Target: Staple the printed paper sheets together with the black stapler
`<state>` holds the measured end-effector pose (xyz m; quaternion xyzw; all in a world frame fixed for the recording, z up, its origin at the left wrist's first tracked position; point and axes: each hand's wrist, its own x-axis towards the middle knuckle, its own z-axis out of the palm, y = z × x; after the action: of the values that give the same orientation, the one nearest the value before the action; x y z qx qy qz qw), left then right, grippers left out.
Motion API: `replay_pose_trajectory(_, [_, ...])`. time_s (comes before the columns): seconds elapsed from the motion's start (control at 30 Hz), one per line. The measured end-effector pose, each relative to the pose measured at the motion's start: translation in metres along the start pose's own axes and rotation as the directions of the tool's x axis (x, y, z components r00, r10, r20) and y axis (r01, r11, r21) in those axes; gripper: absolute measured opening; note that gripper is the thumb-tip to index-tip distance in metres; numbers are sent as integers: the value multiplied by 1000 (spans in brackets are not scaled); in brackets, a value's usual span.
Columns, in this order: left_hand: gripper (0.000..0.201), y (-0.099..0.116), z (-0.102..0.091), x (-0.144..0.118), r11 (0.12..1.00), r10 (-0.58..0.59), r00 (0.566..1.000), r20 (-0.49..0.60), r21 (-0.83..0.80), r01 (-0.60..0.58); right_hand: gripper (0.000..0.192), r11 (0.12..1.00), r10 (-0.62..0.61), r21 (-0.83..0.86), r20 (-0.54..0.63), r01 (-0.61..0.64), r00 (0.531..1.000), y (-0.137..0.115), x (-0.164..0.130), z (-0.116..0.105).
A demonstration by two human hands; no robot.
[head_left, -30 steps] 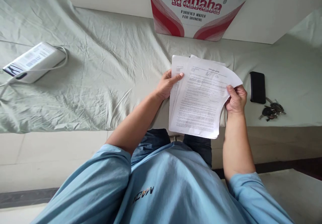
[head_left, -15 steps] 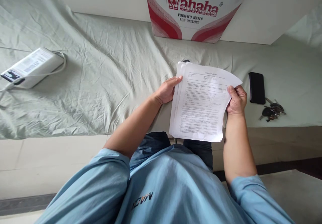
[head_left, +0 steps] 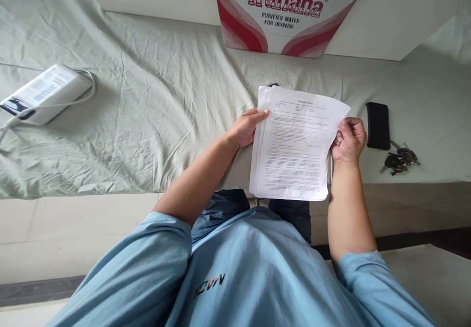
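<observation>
A small stack of white printed sheets is held up over the front edge of the cloth-covered surface, its layers fanned a little at the left. My left hand grips the left edge, thumb on top and fingers hidden behind. At the upper right edge, my right hand is closed with curled fingers against the paper; how many sheets it pinches is unclear. Behind the top of the stack, a small dark object is mostly covered.
A black phone and a bunch of keys lie right of my right hand. Far left is a white box-shaped device with a cable. A Wahaha water carton stands at the back on the wrinkled pale green cloth.
My right hand has shifted slightly right and its thumb has drawn back from the page's face to the edge. My left hand keeps its grip. The view has tilted slightly.
</observation>
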<state>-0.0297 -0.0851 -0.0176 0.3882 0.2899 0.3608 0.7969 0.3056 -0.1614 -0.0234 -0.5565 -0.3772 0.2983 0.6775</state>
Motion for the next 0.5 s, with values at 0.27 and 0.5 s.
replay_pose_trajectory(0.27, [49, -1, -2, 1, 999, 12, 1000, 0, 32, -12, 56, 999, -8, 47, -7, 9, 1000, -1, 2, 1])
replay_pose_trajectory(0.5, [42, 1, 2, -4, 998, -36, 998, -42, -56, 33, 67, 1000, 1, 15, -9, 0, 1000, 1, 1, 7])
